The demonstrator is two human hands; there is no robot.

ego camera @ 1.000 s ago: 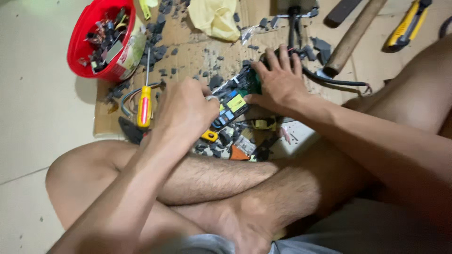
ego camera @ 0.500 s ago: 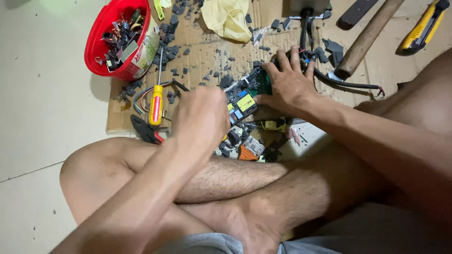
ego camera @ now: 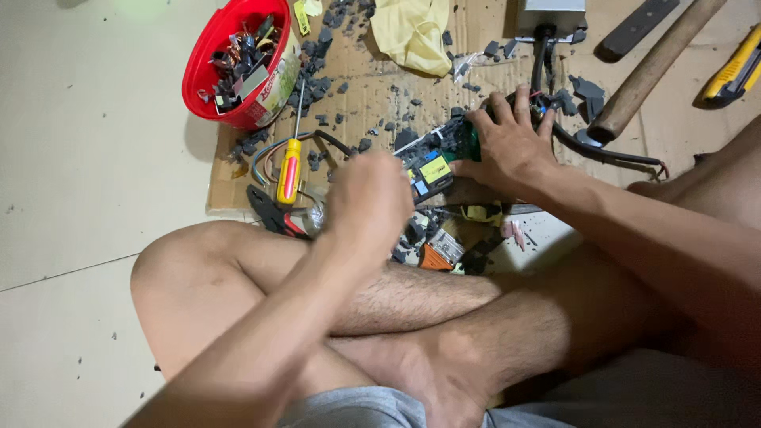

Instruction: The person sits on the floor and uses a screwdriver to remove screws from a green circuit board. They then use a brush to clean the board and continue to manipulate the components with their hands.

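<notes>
Stiff, light, brittle green circuit board with a yellow component [ego camera: 437, 162], lying on the brown cardboard sheet [ego camera: 365, 87] before the crossed legs, pinned flat under the spread right hand [ego camera: 511, 147], left hand [ego camera: 369, 202] fisted beside it, contents indiscernible.

A pale tiled floor [ego camera: 71, 198] carries a flat sheet of brown cardboard [ego camera: 372, 87]. On the cardboard lie scattered dark grey fragments [ego camera: 325, 47], a screwdriver with a yellow and red handle [ego camera: 290, 162], a crumpled yellow cloth [ego camera: 412, 32], black pliers [ego camera: 273, 214] at its near edge, and a red bowl [ego camera: 238, 63] half over its left edge. To the right lie a wooden handle [ego camera: 650, 75] and a yellow utility knife [ego camera: 733, 71].
</notes>
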